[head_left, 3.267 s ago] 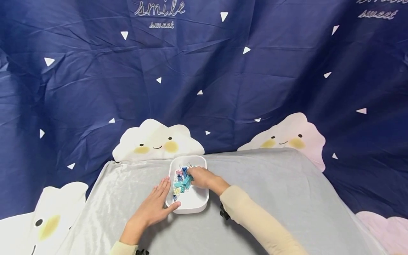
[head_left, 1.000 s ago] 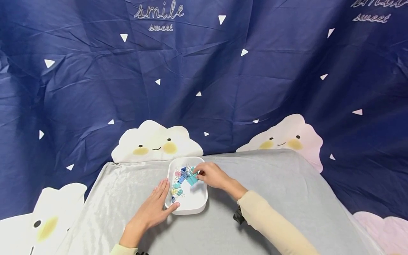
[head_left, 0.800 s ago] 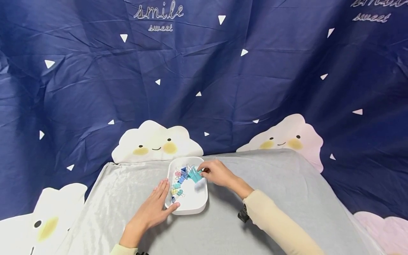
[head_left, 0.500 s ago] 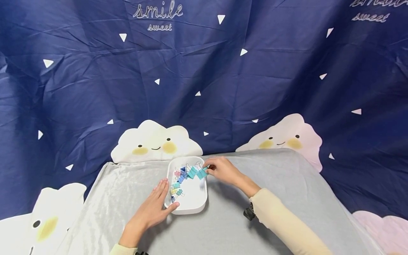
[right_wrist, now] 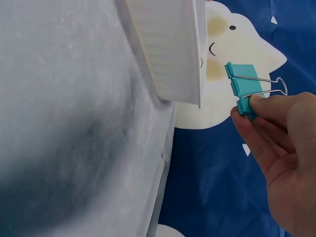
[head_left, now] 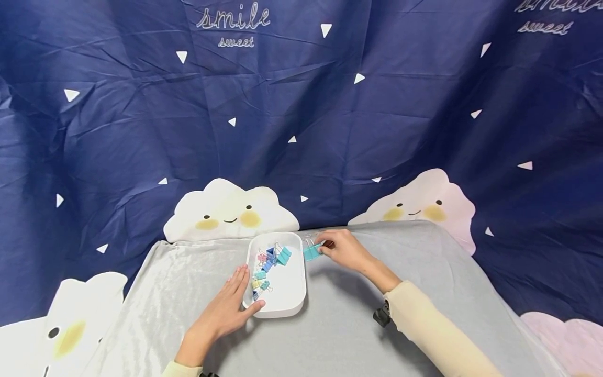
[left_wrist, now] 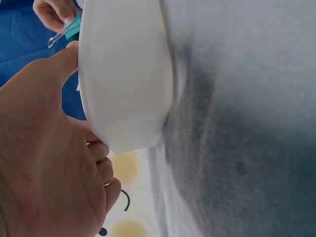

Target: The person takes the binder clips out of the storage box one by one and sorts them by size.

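Observation:
My right hand [head_left: 347, 250] pinches a teal binder clip [head_left: 312, 253] by one end, thumb on one side and fingers on the other. In the right wrist view this binder clip [right_wrist: 245, 84] has its two silver wire handles pointing toward the hand. It is held just right of the white box [head_left: 295, 309]. At the box's near-left corner rests my left hand [head_left: 223, 308], fingers lying straight along the left rim, thumb on the front rim. Inside the box lie another teal binder clip [head_left: 283, 256], smaller blue ones [head_left: 267, 266], a pink one [head_left: 261, 257] and several others along the left side.
The box stands on a table under a grey cloth [head_left: 358, 314], near its far edge. Behind hangs a dark blue curtain [head_left: 301, 94] with white triangles and smiling clouds. A black wrist device [head_left: 382, 315] shows at the right sleeve.
My right hand has drawn a teal binder clip out of the pile, over the right rim and outside the box. The left hand has stayed on the box.

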### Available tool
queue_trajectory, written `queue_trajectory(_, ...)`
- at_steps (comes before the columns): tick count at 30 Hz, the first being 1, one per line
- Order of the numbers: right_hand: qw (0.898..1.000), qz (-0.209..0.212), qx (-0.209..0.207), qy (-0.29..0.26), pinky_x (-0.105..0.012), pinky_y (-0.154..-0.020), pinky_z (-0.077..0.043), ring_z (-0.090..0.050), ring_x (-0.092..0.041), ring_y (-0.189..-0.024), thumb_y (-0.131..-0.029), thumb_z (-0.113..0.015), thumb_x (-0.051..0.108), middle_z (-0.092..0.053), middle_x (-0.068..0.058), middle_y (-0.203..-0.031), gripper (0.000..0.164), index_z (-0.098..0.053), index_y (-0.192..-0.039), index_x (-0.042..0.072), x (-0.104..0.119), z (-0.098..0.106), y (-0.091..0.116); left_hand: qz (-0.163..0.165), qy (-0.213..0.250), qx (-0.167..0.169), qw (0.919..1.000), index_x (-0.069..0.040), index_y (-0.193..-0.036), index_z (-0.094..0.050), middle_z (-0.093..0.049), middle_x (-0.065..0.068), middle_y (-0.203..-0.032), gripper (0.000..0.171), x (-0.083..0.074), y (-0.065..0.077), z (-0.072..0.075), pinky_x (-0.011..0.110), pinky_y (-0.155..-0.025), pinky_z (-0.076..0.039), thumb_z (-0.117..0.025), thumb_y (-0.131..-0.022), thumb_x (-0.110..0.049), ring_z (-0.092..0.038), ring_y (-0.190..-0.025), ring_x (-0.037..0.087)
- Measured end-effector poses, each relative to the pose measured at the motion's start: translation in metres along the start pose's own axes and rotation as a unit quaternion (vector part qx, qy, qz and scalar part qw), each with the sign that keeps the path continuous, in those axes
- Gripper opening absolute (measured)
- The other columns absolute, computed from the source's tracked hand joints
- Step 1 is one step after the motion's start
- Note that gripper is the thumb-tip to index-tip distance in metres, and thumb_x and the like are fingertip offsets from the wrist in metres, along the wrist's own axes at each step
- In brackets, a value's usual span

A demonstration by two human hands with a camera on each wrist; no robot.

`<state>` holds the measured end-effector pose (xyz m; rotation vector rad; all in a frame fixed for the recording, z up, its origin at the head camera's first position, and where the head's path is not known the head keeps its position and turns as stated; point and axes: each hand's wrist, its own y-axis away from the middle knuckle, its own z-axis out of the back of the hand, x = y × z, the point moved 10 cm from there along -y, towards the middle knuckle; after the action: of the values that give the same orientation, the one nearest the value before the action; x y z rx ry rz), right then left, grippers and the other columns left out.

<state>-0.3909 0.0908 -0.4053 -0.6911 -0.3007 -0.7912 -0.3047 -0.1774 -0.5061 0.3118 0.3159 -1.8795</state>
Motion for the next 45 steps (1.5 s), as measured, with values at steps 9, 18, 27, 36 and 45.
queue_trajectory(9, 0.999, -0.035, -0.013, 0.017, -0.03, -0.079, -0.066, -0.078, -0.014, -0.083, -0.09, -0.082, 0.005, -0.082, -0.008, -0.106, 0.016, -0.082, -0.107, 0.005, -0.024, 0.013, 0.011, -0.003, 0.003, -0.004, 1.0, 0.002, -0.168, -0.021, -0.016, 0.019, -0.178, 0.104, 0.002, 0.0, -0.001, 0.055, -0.135, -0.02, -0.056, -0.101, -0.07, -0.016, -0.166, 0.036)
queue_trajectory(18, 0.994, -0.101, -0.033, -0.008, -0.037, -0.082, -0.068, -0.081, -0.024, -0.09, -0.092, -0.081, 0.003, -0.082, -0.014, -0.11, 0.02, -0.081, -0.112, 0.005, -0.056, 0.03, 0.022, 0.002, 0.007, 0.01, 0.9999, 0.0, -0.169, -0.016, -0.013, 0.018, -0.178, 0.107, 0.006, 0.0, -0.003, 0.053, -0.136, -0.018, -0.055, -0.1, -0.072, -0.014, -0.167, 0.035)
queue_trajectory(27, 0.989, -0.136, -0.04, -0.027, -0.04, -0.084, -0.068, -0.081, -0.029, -0.093, -0.093, -0.08, 0.003, -0.081, -0.017, -0.112, 0.02, -0.081, -0.113, 0.002, -0.08, 0.032, 0.024, 0.003, 0.013, 0.017, 0.9998, 0.0, -0.169, -0.017, -0.012, 0.016, -0.179, 0.107, 0.007, -0.001, -0.002, 0.054, -0.136, -0.018, -0.055, -0.099, -0.073, -0.012, -0.167, 0.035)
queue_trajectory(36, 0.986, -0.156, -0.044, -0.033, -0.039, -0.082, -0.068, -0.081, -0.032, -0.094, -0.093, -0.079, 0.001, -0.081, -0.018, -0.109, 0.018, -0.081, -0.111, 0.0, -0.097, 0.02, 0.017, 0.007, 0.018, 0.02, 0.9996, -0.001, -0.169, -0.017, -0.011, 0.015, -0.179, 0.107, 0.008, -0.002, 0.0, 0.054, -0.136, -0.017, -0.057, -0.099, -0.071, -0.011, -0.167, 0.034)
queue_trajectory(45, 0.982, -0.182, -0.035, -0.03, -0.04, -0.084, -0.067, -0.08, -0.032, -0.097, -0.094, -0.077, 0.001, -0.081, -0.018, -0.111, 0.018, -0.081, -0.112, 0.001, -0.115, 0.003, 0.015, 0.002, 0.018, 0.011, 0.9998, 0.0, -0.168, -0.021, -0.015, 0.017, -0.179, 0.104, 0.005, -0.001, 0.002, 0.055, -0.136, -0.018, -0.058, -0.1, -0.07, -0.015, -0.167, 0.036)
